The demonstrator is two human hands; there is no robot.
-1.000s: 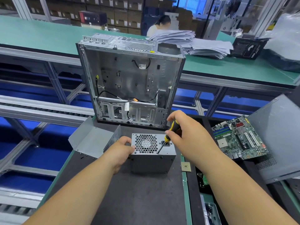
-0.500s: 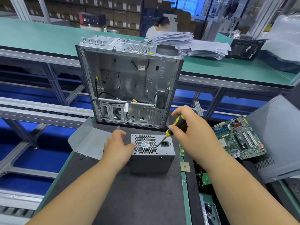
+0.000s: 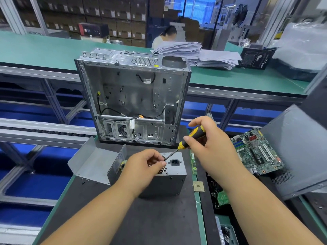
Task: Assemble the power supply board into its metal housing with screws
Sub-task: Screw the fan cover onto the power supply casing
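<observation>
The grey metal power supply housing (image 3: 169, 181) stands on the black mat, its perforated top face and black power socket (image 3: 174, 162) facing up. My right hand (image 3: 208, 149) grips a yellow-and-black screwdriver (image 3: 192, 137), whose shaft slants down-left to the housing's top. My left hand (image 3: 143, 169) hovers over the grille, thumb and forefinger pinched at the screwdriver tip; whether a screw sits between them is too small to tell. A bent grey metal cover (image 3: 92, 163) lies just left of the housing.
An open computer case (image 3: 134, 96) stands upright behind the housing. A green motherboard (image 3: 256, 152) lies on a grey panel (image 3: 297, 149) at right. A small chip (image 3: 198, 186) lies on the green bench edge. Loose screws (image 3: 85, 181) dot the mat at left. Paper stacks (image 3: 194, 53) sit behind.
My left hand left the housing's left side and came over the top grille to the screwdriver tip. My right hand lifted the screwdriver slightly up and right.
</observation>
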